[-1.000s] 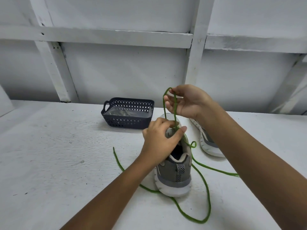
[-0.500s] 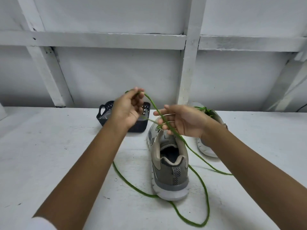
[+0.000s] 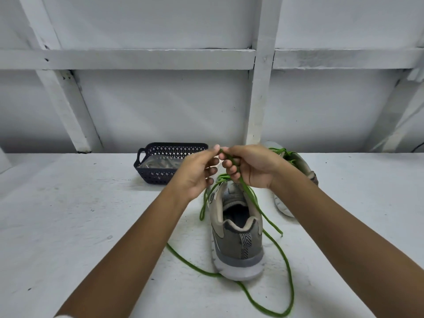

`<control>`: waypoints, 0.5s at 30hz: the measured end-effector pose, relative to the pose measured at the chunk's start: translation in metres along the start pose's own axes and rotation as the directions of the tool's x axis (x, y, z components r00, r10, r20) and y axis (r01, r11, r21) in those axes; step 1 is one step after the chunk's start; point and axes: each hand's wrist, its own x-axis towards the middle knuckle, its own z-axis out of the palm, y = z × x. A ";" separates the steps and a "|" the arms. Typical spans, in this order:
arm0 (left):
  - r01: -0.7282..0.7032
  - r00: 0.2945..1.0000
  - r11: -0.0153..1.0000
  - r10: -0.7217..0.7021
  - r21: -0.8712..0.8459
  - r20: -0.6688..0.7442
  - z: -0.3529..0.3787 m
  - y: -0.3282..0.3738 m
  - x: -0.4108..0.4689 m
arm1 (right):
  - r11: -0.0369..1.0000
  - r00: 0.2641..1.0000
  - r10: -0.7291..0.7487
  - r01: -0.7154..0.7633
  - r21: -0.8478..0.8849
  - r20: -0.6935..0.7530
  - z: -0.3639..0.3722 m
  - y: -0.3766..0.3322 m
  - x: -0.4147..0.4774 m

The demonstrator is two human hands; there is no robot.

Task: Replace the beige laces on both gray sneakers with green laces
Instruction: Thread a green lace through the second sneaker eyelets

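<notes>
A gray sneaker [image 3: 237, 239] stands heel toward me in the middle of the white table. A green lace [image 3: 286, 265] runs from its front eyelets, loops round the heel and trails on the table. My left hand [image 3: 197, 174] and my right hand [image 3: 250, 167] meet just above the shoe's toe end, both pinching the green lace at the same spot. Strands hang from my right hand's curled fingers down past the shoe. A second gray sneaker [image 3: 296, 166] with green lacing lies behind my right wrist, mostly hidden.
A dark perforated basket [image 3: 160, 157] with pale laces inside stands at the back left of the shoe. The white table [image 3: 68, 214] ends at a white framed wall behind.
My left hand came down and rightward, my right hand rose, and the two now meet over the shoe. Earlier they held the lace apart, left hand raised near the basket.
</notes>
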 end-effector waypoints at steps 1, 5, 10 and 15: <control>-0.013 1.000 0.999 0.013 -0.033 -0.008 0.000 0.003 0.002 | 1.000 1.000 0.013 -0.013 0.004 -0.005 0.000 0.001 0.000; -0.021 0.996 0.983 0.005 -0.184 -0.087 -0.015 0.016 0.012 | 0.999 0.999 0.041 -0.041 0.027 0.003 -0.003 0.005 -0.002; -0.057 0.958 0.944 -0.040 -0.325 -0.283 -0.045 0.027 0.024 | 0.998 0.999 0.044 -0.044 0.044 0.001 -0.011 0.006 -0.007; 0.053 0.958 0.981 -0.102 -0.184 -0.268 -0.042 0.018 0.020 | 0.996 0.998 0.063 -0.063 0.060 -0.006 -0.010 0.005 -0.008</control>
